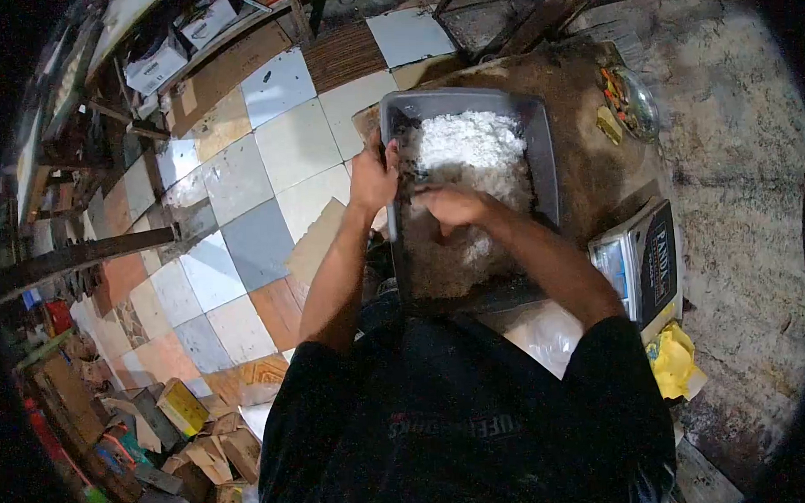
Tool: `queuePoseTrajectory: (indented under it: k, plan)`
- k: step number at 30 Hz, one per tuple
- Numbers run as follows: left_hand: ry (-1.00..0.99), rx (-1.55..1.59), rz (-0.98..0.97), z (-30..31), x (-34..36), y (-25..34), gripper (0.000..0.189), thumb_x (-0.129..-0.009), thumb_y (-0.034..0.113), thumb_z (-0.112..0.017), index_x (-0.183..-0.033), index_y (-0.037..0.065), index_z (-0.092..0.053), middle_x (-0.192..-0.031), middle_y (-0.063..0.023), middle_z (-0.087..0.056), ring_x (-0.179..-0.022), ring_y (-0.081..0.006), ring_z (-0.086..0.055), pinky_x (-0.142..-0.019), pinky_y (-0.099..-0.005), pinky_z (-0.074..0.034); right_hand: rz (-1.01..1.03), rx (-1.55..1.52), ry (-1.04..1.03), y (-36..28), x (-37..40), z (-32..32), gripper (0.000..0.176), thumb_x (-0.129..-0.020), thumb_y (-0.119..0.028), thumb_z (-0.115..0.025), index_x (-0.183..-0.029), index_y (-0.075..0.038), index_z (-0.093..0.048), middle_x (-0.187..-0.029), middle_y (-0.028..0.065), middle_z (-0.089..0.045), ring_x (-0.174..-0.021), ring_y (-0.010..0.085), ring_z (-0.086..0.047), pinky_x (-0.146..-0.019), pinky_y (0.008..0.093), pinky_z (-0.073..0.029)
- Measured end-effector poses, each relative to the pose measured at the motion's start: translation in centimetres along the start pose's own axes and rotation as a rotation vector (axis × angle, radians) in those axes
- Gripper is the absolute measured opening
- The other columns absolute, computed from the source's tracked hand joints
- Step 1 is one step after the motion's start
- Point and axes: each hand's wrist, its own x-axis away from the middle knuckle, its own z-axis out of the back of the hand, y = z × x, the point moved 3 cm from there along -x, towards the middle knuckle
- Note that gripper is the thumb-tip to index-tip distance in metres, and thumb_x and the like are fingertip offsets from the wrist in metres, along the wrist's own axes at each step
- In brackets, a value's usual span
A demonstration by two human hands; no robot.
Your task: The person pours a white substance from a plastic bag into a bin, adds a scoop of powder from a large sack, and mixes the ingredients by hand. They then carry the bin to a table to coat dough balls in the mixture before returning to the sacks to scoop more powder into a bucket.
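A grey rectangular plastic tub (550,158) stands in front of me, with a heap of white powder (469,138) at its far end and brownish-grey powder (448,272) over the nearer part. My left hand (378,174) is closed around the tub's left rim, thumb at the inner side. Inside the tub, my right hand (454,207) reaches into the powder left of the middle, where white and brownish material meet. Its fingers are blurred and partly hidden, so whether they hold any powder cannot be made out.
The tub rests on a worn brown table (583,77). To its right are a digital scale (609,266), a black PANDA box (660,256), a clear bowl (639,110) of colourful bits and a yellow bag (672,362). Cardboard boxes (214,453) lie on the tiled floor (260,230) at left.
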Motion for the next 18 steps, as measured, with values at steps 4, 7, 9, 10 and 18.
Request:
queuePoseTrajectory:
  k: [4, 7, 9, 10, 18]
  plan:
    - [0.006, -0.035, -0.021, -0.3, -0.4, 0.1, 0.032, -0.089, 0.015, -0.046, -0.116, 0.0, -0.047, -0.077, -0.0271, -0.059, -0.075, -0.0452, -0.058, -0.067, -0.0438, -0.046, -0.028, -0.054, 0.03, 0.3, 3.1, 0.1, 0.039, -0.063, -0.017, -0.07, -0.097, 0.0, -0.061, -0.11, 0.0173, -0.055, -0.109, 0.0273, -0.049, -0.093, 0.0341, -0.043]
    - [0.086, -0.025, -0.095, -0.9, -0.1, -0.6, 0.032, -0.089, 0.015, -0.045, -0.118, 0.0, -0.046, -0.077, -0.0262, -0.059, -0.073, -0.0439, -0.059, -0.065, -0.0427, -0.047, -0.137, -0.12, 0.246, 0.2, 5.0, 2.2, 0.054, -0.062, -0.007, -0.069, -0.112, 0.002, -0.049, -0.125, 0.018, -0.044, -0.119, 0.03, -0.041, -0.102, 0.0348, -0.036]
    - [0.098, -0.019, -0.078, -1.1, 0.1, -0.4, 0.033, -0.089, 0.015, -0.045, -0.119, 0.0, -0.046, -0.077, -0.026, -0.06, -0.073, -0.0438, -0.059, -0.065, -0.0424, -0.047, -0.196, -0.344, 0.381, 0.9, 3.3, 2.0, 0.081, -0.065, -0.007, -0.07, -0.134, 0.001, -0.029, -0.137, 0.0178, -0.032, -0.121, 0.0326, -0.038, -0.105, 0.039, -0.032]
    - [0.057, 0.038, -0.025, -0.8, 0.1, 0.0, 0.035, -0.089, 0.016, -0.045, -0.121, 0.0, -0.045, -0.078, -0.0258, -0.06, -0.074, -0.0427, -0.059, -0.066, -0.0426, -0.047, -0.085, -0.329, 0.467, 0.7, 2.4, 0.4, 0.081, -0.063, -0.008, -0.071, -0.133, 0.001, -0.031, -0.133, 0.0183, -0.035, -0.12, 0.0334, -0.04, -0.103, 0.0394, -0.033]
    - [0.075, -0.043, -0.088, -1.2, 0.2, -0.9, 0.041, -0.089, 0.019, -0.047, -0.12, -0.007, -0.045, -0.079, -0.0243, -0.061, -0.075, -0.0352, -0.063, -0.07, -0.0405, -0.048, 0.05, 0.238, 0.683, 2.4, 2.5, -2.8, 0.056, -0.052, -0.024, -0.077, -0.101, -0.002, -0.059, -0.105, 0.0181, -0.052, -0.107, 0.0289, -0.049, -0.098, 0.0387, -0.036]
